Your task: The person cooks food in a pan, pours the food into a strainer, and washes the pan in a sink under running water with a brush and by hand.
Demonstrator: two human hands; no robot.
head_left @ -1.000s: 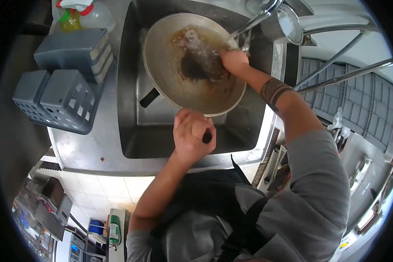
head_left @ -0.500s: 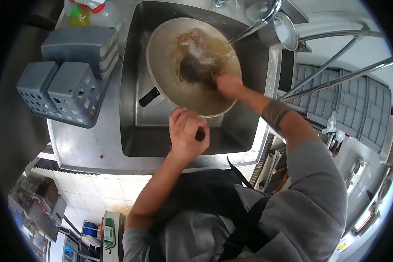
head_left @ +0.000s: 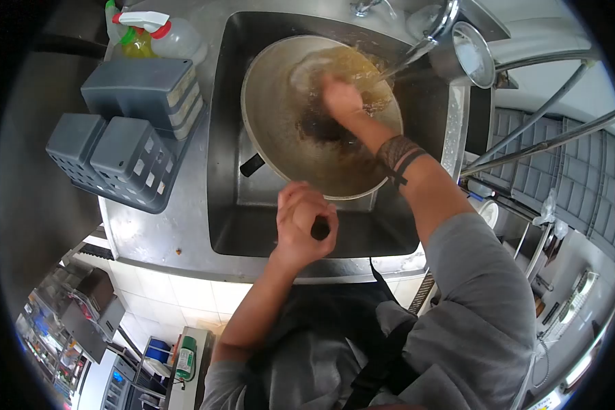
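A large wok [head_left: 280, 116] with brown, dirty water in it lies tilted in the steel sink [head_left: 253, 232]. My left hand [head_left: 304, 222] is closed at the wok's near rim, around what looks like its handle; the round dark end shows between thumb and fingers. Inside the wok, my right hand [head_left: 342, 99] is at the far side, in splashing water, its fingers curled and smeared by motion. Whatever it holds is hidden. Dark residue [head_left: 318, 130] covers the wok's middle. A short black handle [head_left: 253, 165] juts out below the left rim.
The faucet [head_left: 424, 48] reaches over the wok's right rim. A metal pot [head_left: 473, 55] stands right of the sink. Grey plastic holders [head_left: 137, 96] sit on the left counter, with spray bottles [head_left: 174, 37] behind. A metal rack [head_left: 547, 143] is at right.
My right hand has moved from the wok's right side up and left toward its far part. My left hand keeps its hold at the near rim. The view has shifted slightly.
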